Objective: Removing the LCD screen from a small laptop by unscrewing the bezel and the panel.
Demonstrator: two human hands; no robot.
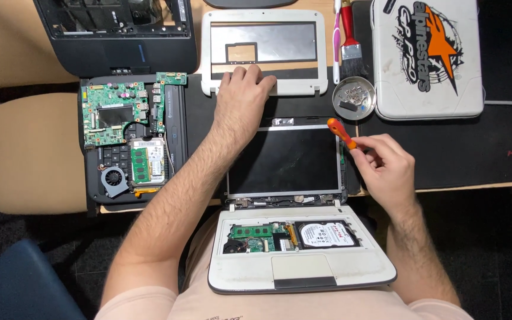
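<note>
A small white laptop (303,274) lies open on my lap with its keyboard removed, showing a hard drive (326,233) and green memory board (251,231). Its bare dark screen panel (285,161) lies flat on the desk edge. My right hand (386,169) grips an orange-handled screwdriver (340,132) at the panel's upper right corner. My left hand (241,98) rests flat on a white screen bezel frame (265,52) beyond the panel.
Left of the panel sits a dismantled black laptop base with a green motherboard (117,112) and fan (114,178). A round metal dish of screws (354,98), a brush (349,41) and a white laptop lid (426,56) lie at right. A beige chair (31,154) stands left.
</note>
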